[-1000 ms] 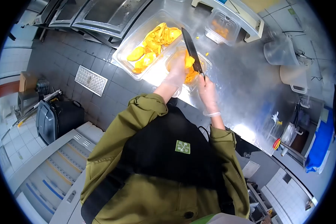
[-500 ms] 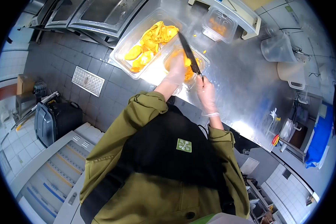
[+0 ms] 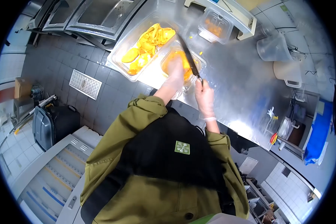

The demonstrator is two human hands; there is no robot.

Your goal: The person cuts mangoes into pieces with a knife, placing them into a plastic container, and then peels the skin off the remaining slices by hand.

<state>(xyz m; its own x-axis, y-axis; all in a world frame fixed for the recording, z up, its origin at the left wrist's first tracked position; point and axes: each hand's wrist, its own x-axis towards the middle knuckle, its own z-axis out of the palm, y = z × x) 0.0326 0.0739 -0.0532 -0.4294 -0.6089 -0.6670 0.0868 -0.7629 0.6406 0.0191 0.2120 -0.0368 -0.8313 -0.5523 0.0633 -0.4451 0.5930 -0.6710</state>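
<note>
My right hand [image 3: 205, 98], in a clear glove, is closed around the handle of a long dark-bladed knife [image 3: 189, 56]. The blade slants up and away over a small clear container [image 3: 202, 64]. Reaching into that container is my gloved left hand [image 3: 176, 71], smeared by motion, its fingers hidden among orange-yellow fruit pieces [image 3: 171, 57]. Whether it grips any of them cannot be seen. To the left, a larger clear tub [image 3: 117, 59] holds yellow fruit peels [image 3: 155, 39] and rounded pieces [image 3: 130, 55] that look like mango.
A lidded clear container [image 3: 216, 27] with orange bits stands at the back of the steel counter [image 3: 235, 86]. Clear jugs [image 3: 272, 47] stand at the right. Red-handled scissors [image 3: 274, 139] lie by the right edge. A steel sink unit [image 3: 100, 18] is at the upper left.
The whole view has shifted slightly, moving the counter things a little left. My left hand remains in the small container, and the knife stays in my right hand over it.
</note>
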